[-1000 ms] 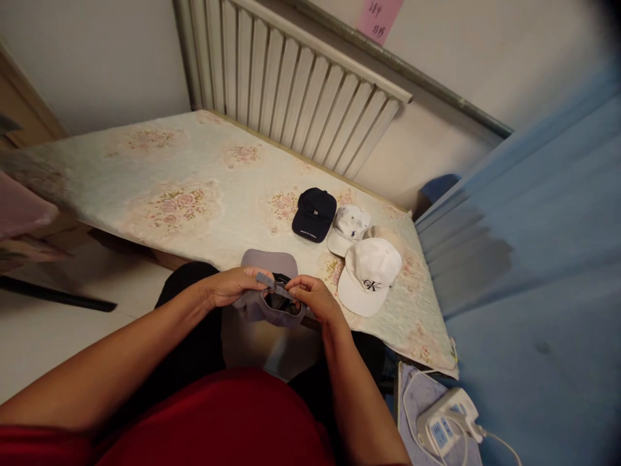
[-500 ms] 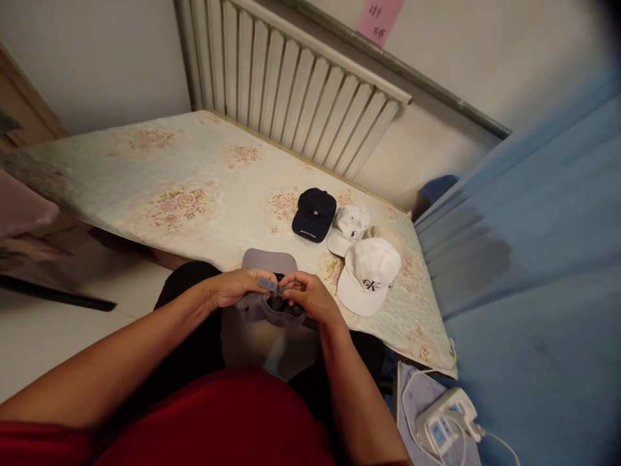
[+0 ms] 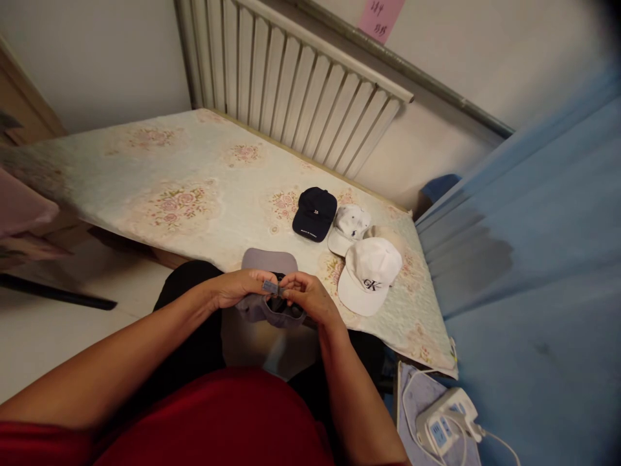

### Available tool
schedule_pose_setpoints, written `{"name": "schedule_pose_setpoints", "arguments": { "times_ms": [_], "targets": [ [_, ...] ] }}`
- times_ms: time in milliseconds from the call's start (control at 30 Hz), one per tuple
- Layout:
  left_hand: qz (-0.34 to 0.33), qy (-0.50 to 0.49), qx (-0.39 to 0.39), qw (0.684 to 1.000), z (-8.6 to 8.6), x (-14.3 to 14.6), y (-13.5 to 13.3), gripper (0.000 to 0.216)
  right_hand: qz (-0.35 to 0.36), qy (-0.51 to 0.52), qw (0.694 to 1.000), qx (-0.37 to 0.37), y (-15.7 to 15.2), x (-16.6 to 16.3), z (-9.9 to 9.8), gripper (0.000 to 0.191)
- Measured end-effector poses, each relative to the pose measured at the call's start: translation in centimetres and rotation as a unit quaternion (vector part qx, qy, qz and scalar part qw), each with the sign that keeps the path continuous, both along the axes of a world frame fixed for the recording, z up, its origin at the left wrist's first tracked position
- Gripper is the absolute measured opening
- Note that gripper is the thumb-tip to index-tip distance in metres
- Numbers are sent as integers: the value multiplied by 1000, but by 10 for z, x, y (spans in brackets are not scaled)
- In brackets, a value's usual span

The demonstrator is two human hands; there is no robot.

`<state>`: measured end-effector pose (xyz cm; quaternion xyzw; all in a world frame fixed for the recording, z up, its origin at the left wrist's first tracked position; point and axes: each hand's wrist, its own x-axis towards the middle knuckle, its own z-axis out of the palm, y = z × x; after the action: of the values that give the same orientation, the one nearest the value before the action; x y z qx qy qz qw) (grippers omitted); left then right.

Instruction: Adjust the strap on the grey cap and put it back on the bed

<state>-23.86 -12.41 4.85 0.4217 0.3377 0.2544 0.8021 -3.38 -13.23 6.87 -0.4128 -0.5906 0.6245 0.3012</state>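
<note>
A grey baseball cap is held above my lap, its brim pointing away toward the bed. The cap's back strap shows as a short grey band between my fingers. My left hand is closed on the strap from the left, thumb along it. From the other side, the pinched fingers of my right hand grip the strap where it meets the fastening. The fastening itself is too small to make out. Beyond my hands lie a navy cap, a small white cap and a larger white cap.
A beige cap is partly hidden behind the larger white one. All rest on a bed with a floral cover. A radiator runs along the wall, a blue curtain hangs at right, and a power strip with cords sits lower right.
The free end of the strap has shifted slightly right and shows shorter between my fingers. Both hands stay almost in place.
</note>
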Motion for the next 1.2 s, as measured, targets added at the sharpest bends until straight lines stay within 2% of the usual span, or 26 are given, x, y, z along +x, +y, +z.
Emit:
{"name": "schedule_pose_setpoints", "arguments": {
  "times_ms": [233,400,533,700,833,1000,1067,1133,1200],
  "targets": [
    [-15,24,49,998,7,7,-1,22,-11,42,999,22,-4,-1,4,23],
    [3,53,65,996,10,11,-3,23,-26,33,999,34,-6,-3,6,17],
    [-20,24,60,998,13,9,-5,20,-31,43,999,13,-6,-2,3,14],
    [-43,1,53,998,9,4,-5,18,-5,40,999,9,-5,3,1,15],
    [-53,2,45,998,6,5,-4,16,-1,33,998,59,-6,3,5,11],
    [-25,12,26,999,9,8,-4,14,-43,-25,978,204,-12,0,17,6],
    [-18,12,18,1000,10,8,-4,14,-67,-38,970,229,-15,-2,20,8],
    [-13,10,18,1000,10,9,-4,15,-85,-20,974,211,-17,-4,18,8],
    [-9,7,21,1000,9,8,-4,16,-96,19,983,158,-19,-6,14,7]
  ]
}}
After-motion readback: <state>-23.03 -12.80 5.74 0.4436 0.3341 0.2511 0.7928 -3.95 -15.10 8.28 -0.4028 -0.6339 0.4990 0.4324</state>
